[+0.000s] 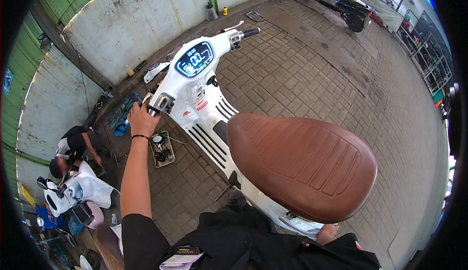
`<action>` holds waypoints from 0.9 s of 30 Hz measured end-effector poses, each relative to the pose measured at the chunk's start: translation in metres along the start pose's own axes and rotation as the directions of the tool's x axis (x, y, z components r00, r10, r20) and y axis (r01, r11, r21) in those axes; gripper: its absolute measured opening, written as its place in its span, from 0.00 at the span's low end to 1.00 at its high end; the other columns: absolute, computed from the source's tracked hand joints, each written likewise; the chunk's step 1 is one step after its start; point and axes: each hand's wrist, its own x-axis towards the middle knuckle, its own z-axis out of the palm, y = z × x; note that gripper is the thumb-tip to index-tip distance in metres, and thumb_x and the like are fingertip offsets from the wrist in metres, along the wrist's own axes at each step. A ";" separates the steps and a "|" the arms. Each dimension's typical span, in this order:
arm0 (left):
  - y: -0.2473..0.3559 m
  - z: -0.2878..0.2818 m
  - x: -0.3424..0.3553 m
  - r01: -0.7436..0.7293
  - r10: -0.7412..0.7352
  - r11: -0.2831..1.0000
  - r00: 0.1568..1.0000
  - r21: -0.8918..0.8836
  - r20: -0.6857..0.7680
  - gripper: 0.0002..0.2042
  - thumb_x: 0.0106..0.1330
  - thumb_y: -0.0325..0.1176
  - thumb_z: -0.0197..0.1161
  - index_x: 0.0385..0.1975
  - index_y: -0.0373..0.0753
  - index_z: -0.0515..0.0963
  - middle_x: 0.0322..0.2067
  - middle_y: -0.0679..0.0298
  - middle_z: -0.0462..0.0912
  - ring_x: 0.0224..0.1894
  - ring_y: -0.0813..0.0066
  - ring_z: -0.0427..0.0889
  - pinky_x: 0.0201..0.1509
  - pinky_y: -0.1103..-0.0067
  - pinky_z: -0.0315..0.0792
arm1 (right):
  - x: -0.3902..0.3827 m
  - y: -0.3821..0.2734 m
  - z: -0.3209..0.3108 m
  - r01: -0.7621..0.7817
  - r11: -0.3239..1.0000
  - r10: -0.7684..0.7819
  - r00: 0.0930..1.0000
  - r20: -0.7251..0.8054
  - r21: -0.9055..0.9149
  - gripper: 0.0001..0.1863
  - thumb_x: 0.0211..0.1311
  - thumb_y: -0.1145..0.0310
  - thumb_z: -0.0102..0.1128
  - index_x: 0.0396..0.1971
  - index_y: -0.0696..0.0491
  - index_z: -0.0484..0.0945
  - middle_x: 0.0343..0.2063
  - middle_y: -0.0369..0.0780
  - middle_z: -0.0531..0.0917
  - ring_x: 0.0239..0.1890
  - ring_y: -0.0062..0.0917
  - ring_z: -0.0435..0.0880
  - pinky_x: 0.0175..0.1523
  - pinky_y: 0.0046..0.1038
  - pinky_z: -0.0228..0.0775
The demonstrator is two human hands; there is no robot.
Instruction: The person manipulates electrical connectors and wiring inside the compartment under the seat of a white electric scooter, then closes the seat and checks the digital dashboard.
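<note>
A white scooter [214, 92] stands in front of me with its dashboard display [195, 59] lit. My left hand [143, 118] is closed around the left handlebar grip [153, 111], a dark bracelet on its wrist. The brown ribbed seat [304, 165] lies across the middle right. Behind and below it, my right hand [327, 233] appears closed on the rear rail [309, 231]; most of its fingers are hidden. The right handlebar grip [251, 32] is untouched.
A tray [169, 161] of parts and tools sits on the brick paving left of the scooter. Farther left, a person [75, 148] crouches by another white scooter [95, 192]. A dark motorbike [341, 4] is parked at the far right, near a metal rack [429, 60]. Metal walls run behind.
</note>
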 end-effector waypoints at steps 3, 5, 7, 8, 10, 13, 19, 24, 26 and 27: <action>0.001 -0.003 -0.001 -0.006 0.006 1.000 1.000 -0.011 0.014 0.29 0.52 0.49 0.76 0.53 0.40 0.81 0.53 0.54 0.74 0.60 0.52 0.74 0.65 0.55 0.67 | 0.002 0.003 0.003 0.019 1.000 -0.019 1.000 -0.012 0.008 0.37 0.63 0.47 0.61 0.63 0.58 0.69 0.58 0.59 0.78 0.61 0.56 0.76 0.65 0.47 0.67; 0.005 -0.005 -0.002 -0.006 0.006 1.000 1.000 -0.012 0.025 0.29 0.52 0.49 0.76 0.53 0.41 0.81 0.53 0.54 0.75 0.60 0.52 0.74 0.65 0.56 0.67 | 0.005 0.008 0.006 0.044 0.999 -0.043 0.998 -0.043 0.031 0.36 0.62 0.46 0.62 0.61 0.59 0.69 0.56 0.60 0.78 0.60 0.57 0.76 0.63 0.48 0.67; 0.008 -0.007 -0.002 0.000 0.000 1.000 1.000 0.001 0.026 0.29 0.52 0.49 0.75 0.54 0.42 0.81 0.53 0.54 0.75 0.60 0.51 0.74 0.65 0.56 0.68 | 0.008 0.011 0.009 0.076 0.996 -0.072 0.995 -0.066 0.056 0.36 0.61 0.46 0.63 0.60 0.59 0.70 0.55 0.61 0.79 0.59 0.58 0.77 0.62 0.49 0.68; 0.008 -0.006 -0.002 -0.002 0.002 1.000 1.000 -0.001 0.020 0.30 0.52 0.49 0.75 0.54 0.42 0.81 0.54 0.54 0.75 0.60 0.51 0.74 0.65 0.56 0.68 | 0.010 0.012 0.010 0.092 0.993 -0.087 0.993 -0.076 0.067 0.36 0.61 0.46 0.63 0.59 0.59 0.70 0.54 0.62 0.79 0.59 0.59 0.77 0.62 0.49 0.68; 0.006 -0.005 -0.001 -0.004 0.004 1.000 1.000 -0.004 0.001 0.30 0.52 0.49 0.75 0.55 0.42 0.81 0.54 0.53 0.75 0.60 0.51 0.74 0.65 0.56 0.67 | 0.008 0.009 0.009 0.125 0.988 -0.118 0.990 -0.079 0.089 0.36 0.60 0.46 0.64 0.57 0.60 0.71 0.52 0.63 0.80 0.58 0.60 0.78 0.61 0.50 0.69; 0.001 -0.003 -0.002 0.001 -0.001 1.000 1.000 0.009 -0.007 0.31 0.52 0.49 0.75 0.55 0.41 0.81 0.55 0.53 0.74 0.60 0.51 0.74 0.65 0.56 0.67 | -0.013 -0.006 -0.001 0.112 0.988 -0.106 0.993 -0.056 0.105 0.36 0.59 0.46 0.65 0.56 0.60 0.71 0.50 0.64 0.80 0.57 0.61 0.78 0.60 0.50 0.69; 0.000 0.004 -0.001 0.005 -0.005 1.000 1.000 -0.021 0.001 0.31 0.52 0.48 0.75 0.55 0.40 0.81 0.56 0.53 0.74 0.61 0.51 0.74 0.66 0.55 0.66 | -0.016 -0.015 -0.009 0.033 0.998 -0.030 0.997 -0.069 0.051 0.35 0.60 0.48 0.65 0.57 0.60 0.71 0.51 0.64 0.80 0.56 0.60 0.79 0.60 0.50 0.69; 0.002 0.000 -0.002 -0.005 0.006 1.000 1.000 -0.017 0.006 0.30 0.53 0.47 0.74 0.56 0.41 0.80 0.54 0.54 0.74 0.60 0.51 0.74 0.65 0.56 0.67 | -0.019 -0.017 -0.008 0.019 0.999 -0.016 0.998 -0.068 0.042 0.33 0.61 0.48 0.64 0.56 0.59 0.71 0.50 0.63 0.81 0.55 0.60 0.80 0.60 0.51 0.69; 0.002 0.000 -0.002 -0.009 0.009 1.000 1.000 -0.017 0.007 0.31 0.53 0.47 0.74 0.57 0.41 0.80 0.54 0.54 0.74 0.60 0.51 0.74 0.65 0.56 0.67 | -0.010 -0.010 -0.002 0.027 0.999 -0.024 0.996 -0.080 0.029 0.32 0.61 0.48 0.64 0.55 0.59 0.71 0.49 0.62 0.82 0.55 0.59 0.80 0.59 0.51 0.69; 0.001 0.000 -0.001 -0.008 0.008 1.000 1.000 -0.008 0.008 0.31 0.53 0.47 0.74 0.57 0.42 0.80 0.53 0.54 0.74 0.60 0.51 0.74 0.65 0.56 0.67 | -0.003 -0.005 0.002 0.032 0.999 -0.030 0.996 -0.085 0.023 0.32 0.62 0.48 0.64 0.55 0.59 0.71 0.49 0.62 0.82 0.54 0.59 0.80 0.59 0.51 0.69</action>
